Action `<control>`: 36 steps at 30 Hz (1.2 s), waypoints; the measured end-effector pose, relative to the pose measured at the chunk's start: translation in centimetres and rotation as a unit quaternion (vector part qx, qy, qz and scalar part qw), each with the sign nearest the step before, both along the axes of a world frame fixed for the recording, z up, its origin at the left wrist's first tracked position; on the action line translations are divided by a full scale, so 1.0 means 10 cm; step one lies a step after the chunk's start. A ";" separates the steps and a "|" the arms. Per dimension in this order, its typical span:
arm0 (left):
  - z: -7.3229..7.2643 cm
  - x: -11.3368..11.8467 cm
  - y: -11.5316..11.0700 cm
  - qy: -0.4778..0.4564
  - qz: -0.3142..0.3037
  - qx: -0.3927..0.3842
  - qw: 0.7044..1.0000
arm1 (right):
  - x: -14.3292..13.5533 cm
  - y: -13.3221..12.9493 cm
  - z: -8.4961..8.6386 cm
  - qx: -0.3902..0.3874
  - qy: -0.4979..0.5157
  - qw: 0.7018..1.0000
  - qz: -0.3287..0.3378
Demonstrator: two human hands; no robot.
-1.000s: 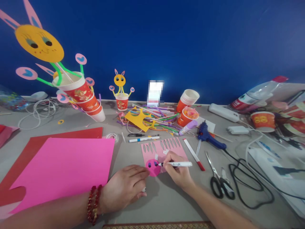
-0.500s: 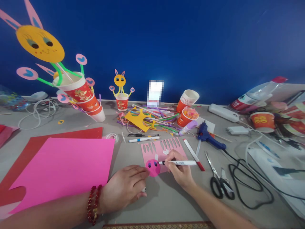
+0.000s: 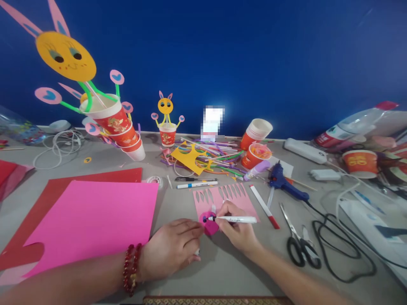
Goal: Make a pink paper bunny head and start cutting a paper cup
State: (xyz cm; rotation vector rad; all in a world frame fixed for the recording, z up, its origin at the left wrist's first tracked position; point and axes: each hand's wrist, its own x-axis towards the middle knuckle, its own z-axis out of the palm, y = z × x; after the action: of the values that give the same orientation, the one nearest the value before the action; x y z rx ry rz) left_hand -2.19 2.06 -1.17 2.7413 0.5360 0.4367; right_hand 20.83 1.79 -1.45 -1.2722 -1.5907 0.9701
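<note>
A white acrylic marker (image 3: 240, 219) is pinched in my right hand (image 3: 237, 231), its dark tip on the left of the drawn eyes on a small bright pink paper circle (image 3: 210, 228). My left hand (image 3: 173, 250) rests on the table with its fingertips on the circle's left edge, holding it down. A small whitish piece pokes out under that hand near the thumb; I cannot make out what it is. Partly beneath the circle and my right hand lies a light pink paper sheet (image 3: 201, 203) with leaf-shaped cutouts along its far edge.
Pink sheets (image 3: 104, 220) over red card lie left. Scissors (image 3: 302, 248), a blue glue gun (image 3: 288, 185) and a black cord are right. A red-tipped marker (image 3: 265, 207) and other pens (image 3: 197, 184) lie close by. Decorated cups (image 3: 110, 120) and pipe cleaners (image 3: 222, 156) stand behind.
The marker tip has moved left, from the circle's right eye across to its left eye. My left hand still presses the circle's edge. The whole view has shifted slightly.
</note>
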 end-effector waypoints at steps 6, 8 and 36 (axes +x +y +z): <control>0.01 -0.01 0.01 0.001 -0.003 -0.007 1.000 | -0.04 0.01 -0.03 0.030 -0.009 0.999 -0.015; 0.01 -0.01 0.02 0.002 -0.002 -0.009 1.000 | -0.04 0.00 -0.02 0.030 -0.020 0.999 -0.008; 0.01 -0.01 0.01 0.003 -0.001 -0.002 1.000 | -0.03 0.00 -0.01 0.018 -0.058 0.998 0.015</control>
State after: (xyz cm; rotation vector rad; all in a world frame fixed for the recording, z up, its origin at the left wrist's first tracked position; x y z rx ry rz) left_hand -2.31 2.21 -1.02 2.7391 0.5362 0.4271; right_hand 20.51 1.81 -1.57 -1.3035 -1.7128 0.8967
